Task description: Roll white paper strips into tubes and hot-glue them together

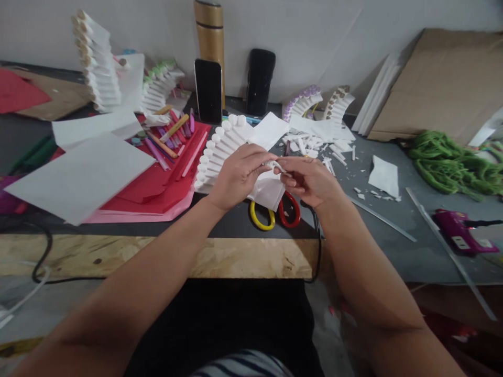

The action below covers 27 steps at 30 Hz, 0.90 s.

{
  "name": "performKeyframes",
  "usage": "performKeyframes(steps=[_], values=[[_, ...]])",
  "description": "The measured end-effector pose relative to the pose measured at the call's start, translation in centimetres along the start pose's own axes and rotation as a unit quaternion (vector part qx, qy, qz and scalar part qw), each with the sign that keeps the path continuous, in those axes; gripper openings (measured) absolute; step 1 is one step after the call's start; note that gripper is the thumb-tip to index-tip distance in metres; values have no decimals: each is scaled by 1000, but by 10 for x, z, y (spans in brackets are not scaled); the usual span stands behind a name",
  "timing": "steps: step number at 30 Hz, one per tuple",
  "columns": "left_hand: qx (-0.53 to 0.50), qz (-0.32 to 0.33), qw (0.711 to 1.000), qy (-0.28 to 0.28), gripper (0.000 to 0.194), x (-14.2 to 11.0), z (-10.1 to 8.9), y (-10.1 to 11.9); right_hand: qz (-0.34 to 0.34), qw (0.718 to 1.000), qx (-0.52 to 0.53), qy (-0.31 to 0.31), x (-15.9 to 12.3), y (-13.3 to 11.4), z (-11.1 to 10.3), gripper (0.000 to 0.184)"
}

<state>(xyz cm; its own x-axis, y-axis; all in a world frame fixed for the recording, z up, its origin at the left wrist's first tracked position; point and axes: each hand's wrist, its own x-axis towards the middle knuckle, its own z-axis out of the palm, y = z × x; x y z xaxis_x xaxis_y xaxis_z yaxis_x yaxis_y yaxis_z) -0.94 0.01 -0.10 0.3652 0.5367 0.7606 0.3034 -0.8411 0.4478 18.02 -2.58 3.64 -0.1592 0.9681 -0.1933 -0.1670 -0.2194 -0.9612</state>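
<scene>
Above the table's front part, my left hand (239,175) and my right hand (310,178) meet, fingertips pinched on a small white paper strip (277,166). The strip looks curled; the fingers hide part of it. Just below them lies a white sheet (269,191). Under its edge stick out a yellow scissor handle (262,217) and a red scissor handle (290,210); the blades are hidden. Beside my left hand is a fanned row of white paper rolls (220,149) with round white ends. Past my right hand lie white paper scraps (310,144).
Red sheets (137,193) and a white sheet (84,175) lie left, with coloured sticks (168,136). Two phones (208,91) and a gold bottle (210,31) stand at the wall. Right are green yarn (451,159), metal strips (448,246), cardboard (444,84) and a purple power socket (463,233).
</scene>
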Motion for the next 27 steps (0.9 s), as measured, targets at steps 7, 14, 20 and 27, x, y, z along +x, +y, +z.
performKeyframes(steps=[7, 14, 20, 27], values=[[-14, -23, 1000, 13, 30, -1, 0, -1, -31, 999, -26, -13, -2, 0, -1, 26], [-6, -11, 1000, 3, 28, -1, 1, -3, -42, 999, -31, 14, 0, 2, 3, 24], [-6, -53, 999, -4, 29, -3, 1, -3, -145, 978, -139, 59, -1, 7, 6, 21], [-28, -84, 996, 9, 24, -1, 2, 0, -204, 946, -239, 80, -6, 6, 12, 16]])
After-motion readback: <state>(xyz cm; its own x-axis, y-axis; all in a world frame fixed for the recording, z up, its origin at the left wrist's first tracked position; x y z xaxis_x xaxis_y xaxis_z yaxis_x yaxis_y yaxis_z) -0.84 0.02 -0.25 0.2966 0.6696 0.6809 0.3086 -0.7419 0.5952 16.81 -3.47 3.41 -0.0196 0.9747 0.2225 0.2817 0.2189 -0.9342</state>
